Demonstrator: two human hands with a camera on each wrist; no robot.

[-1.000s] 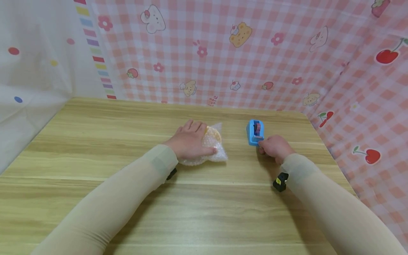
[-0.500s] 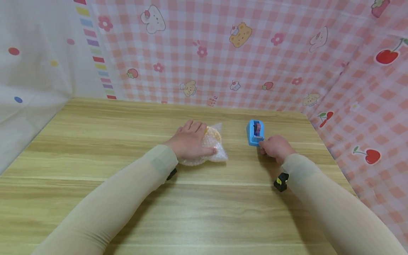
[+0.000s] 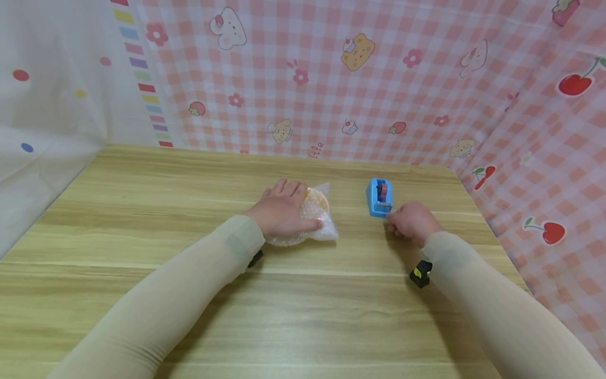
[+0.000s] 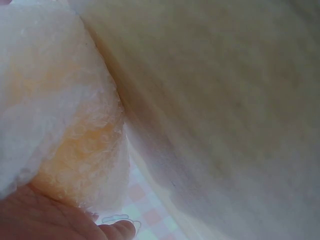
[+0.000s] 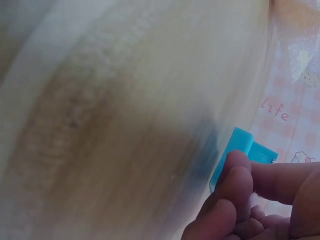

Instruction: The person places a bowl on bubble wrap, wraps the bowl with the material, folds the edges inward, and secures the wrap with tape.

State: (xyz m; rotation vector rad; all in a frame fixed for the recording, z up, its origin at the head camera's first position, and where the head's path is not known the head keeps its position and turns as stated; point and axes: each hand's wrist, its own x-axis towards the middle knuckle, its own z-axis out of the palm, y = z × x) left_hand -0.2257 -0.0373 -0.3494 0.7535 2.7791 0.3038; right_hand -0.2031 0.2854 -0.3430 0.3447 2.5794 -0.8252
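My left hand [image 3: 280, 209] rests over a bubble-wrapped package [image 3: 318, 215], fingers spread across its top and thumb along its near side. Something yellow-orange shows through the bubble wrap, also in the left wrist view, where the package [image 4: 75, 115] bulges beside the palm. At the right stands a small blue tape dispenser [image 3: 373, 201] with a pinkish roll [image 3: 383, 190] in it. My right hand [image 3: 413, 222] is at its front corner, thumb and forefinger pinching the end of the tape; the clear strip itself is hardly visible. The right wrist view shows the dispenser [image 5: 235, 142] just behind those fingertips.
The wooden table [image 3: 293, 316] carries the package and dispenser. A pink checked cloth [image 3: 322, 100] hangs along the back and right edges, with a white dotted cloth [image 3: 52, 116] at the left. Small black cameras [image 3: 421, 273] sit at the wrists.
My right hand has drawn slightly back and to the right from the dispenser's front. The left hand and the package have stayed put.
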